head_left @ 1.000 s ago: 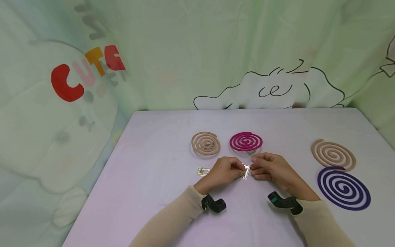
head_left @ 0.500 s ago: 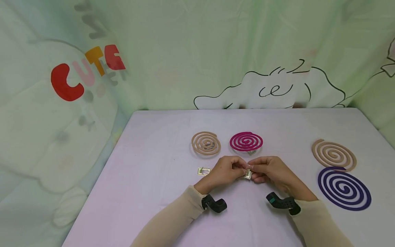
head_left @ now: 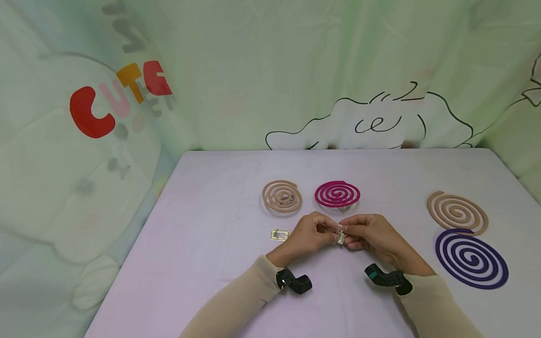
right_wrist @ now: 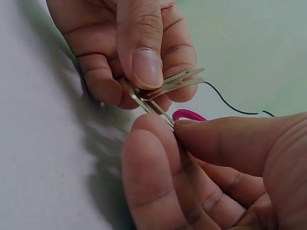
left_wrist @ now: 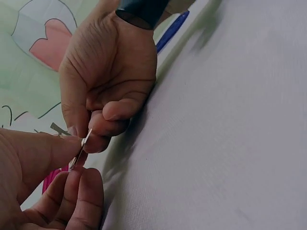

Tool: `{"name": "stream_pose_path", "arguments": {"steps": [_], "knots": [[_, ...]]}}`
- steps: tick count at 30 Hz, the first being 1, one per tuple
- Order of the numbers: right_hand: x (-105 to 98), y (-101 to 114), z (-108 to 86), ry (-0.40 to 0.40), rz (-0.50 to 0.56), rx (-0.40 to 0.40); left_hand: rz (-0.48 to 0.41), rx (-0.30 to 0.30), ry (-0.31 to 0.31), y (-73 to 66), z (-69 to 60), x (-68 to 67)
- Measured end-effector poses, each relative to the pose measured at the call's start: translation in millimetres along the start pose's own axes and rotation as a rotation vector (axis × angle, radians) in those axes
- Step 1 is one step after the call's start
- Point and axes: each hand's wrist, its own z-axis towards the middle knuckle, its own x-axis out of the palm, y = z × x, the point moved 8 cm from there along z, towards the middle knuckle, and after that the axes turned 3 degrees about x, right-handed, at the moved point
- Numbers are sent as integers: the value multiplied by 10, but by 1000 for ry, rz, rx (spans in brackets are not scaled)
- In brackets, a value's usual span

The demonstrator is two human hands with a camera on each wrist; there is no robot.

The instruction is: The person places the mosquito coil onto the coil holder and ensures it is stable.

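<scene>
While pale green curtains [head_left: 228,84] rise toward twelve o'clock, the lilac-white table [head_left: 198,234] carries a purple coil [head_left: 471,257] toward four o'clock of the hands, a magenta coil [head_left: 337,193] at twelve and a tan coil [head_left: 282,196] at eleven. Left hand [head_left: 310,234] and right hand [head_left: 371,234] flank, about equally near, a bent metal piece [head_left: 341,238] at nine and three o'clock, both pinching it; from the right wrist, its frame slopes ten-to-four o'clock, prongs toward two.
</scene>
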Motion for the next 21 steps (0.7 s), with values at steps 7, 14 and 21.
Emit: {"name": "stream_pose_path", "arguments": {"steps": [7, 14, 21], "knots": [[-8, 1, -6, -6, 17, -1, -39, -22, -26, 12, -17, -5], [-17, -4, -5, -18, 33, 1, -36, 4, -50, -11, -10, -10], [-20, -1, 0, -24, 47, 1, -110, 50, -75, 3, -4, 0]]}}
